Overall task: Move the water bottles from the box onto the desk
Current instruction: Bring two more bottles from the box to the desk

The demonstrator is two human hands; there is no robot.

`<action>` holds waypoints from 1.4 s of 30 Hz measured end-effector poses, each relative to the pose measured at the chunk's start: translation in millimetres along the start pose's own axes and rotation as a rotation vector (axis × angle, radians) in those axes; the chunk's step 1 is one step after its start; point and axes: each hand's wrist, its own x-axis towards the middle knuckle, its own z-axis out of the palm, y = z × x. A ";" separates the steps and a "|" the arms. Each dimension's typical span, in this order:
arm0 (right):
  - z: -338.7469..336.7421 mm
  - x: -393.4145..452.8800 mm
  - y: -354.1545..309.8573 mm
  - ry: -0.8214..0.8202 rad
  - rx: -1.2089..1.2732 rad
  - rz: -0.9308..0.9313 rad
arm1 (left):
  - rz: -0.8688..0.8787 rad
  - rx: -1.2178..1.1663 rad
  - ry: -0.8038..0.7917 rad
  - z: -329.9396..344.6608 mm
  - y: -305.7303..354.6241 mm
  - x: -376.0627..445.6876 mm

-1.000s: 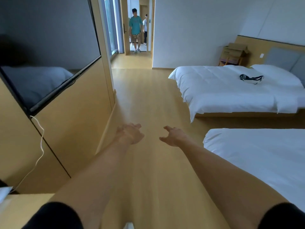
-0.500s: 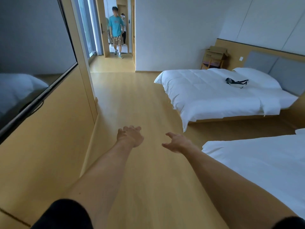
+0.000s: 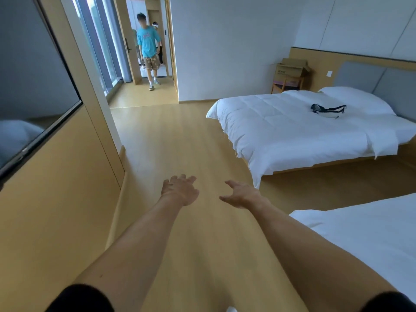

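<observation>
Black short sleeves (image 3: 81,298) frame the nearest edge, and from them we see two bare forearms reach out over a smooth, pale wood-grain floor (image 3: 180,143). The left hand (image 3: 180,190) is held flat, back up, fingers straight and released, grasping nothing. The right hand (image 3: 242,194) is turned on edge, thumb apart, fingers relaxed and likewise empty. At near right we note the rounded corner of a white quilted bed (image 3: 371,239). At left, a flat tan wall panel carries a dark, glossy screen (image 3: 33,86) with a thin black frame. Farther right stands a second bed (image 3: 292,131) with soft white duvet and pillow, on which lies a small black-and-white strapped object (image 3: 327,109). Beyond it, an open cardboard box (image 3: 291,68) rests on a small wooden stand against the tan headboard panel; we cannot tell its contents, and no bottle or desk shows. In the far doorway stands a person in a teal shirt (image 3: 147,41).
</observation>
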 end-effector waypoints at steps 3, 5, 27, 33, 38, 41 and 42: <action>-17.1 59.1 6.4 -0.014 0.022 -0.037 | -0.035 0.004 -0.006 -13.4 5.0 52.3; -31.7 95.0 10.9 -0.029 0.028 -0.052 | -0.071 -0.007 -0.021 -23.2 9.2 87.4; -125.3 419.1 19.4 -0.064 -0.051 -0.075 | -0.119 -0.119 -0.008 -82.2 -5.2 416.0; -155.7 533.9 -13.3 -0.069 -0.068 -0.004 | -0.081 -0.153 0.000 -115.4 -47.7 539.9; -180.2 625.5 -48.2 -0.056 -0.059 0.024 | -0.070 -0.170 -0.007 -140.1 -88.2 630.1; -184.6 670.2 -64.8 -0.074 -0.049 0.030 | -0.062 -0.158 -0.024 -146.4 -105.2 672.8; -185.5 684.3 -69.1 -0.078 -0.045 0.025 | -0.061 -0.152 -0.030 -147.8 -109.7 686.2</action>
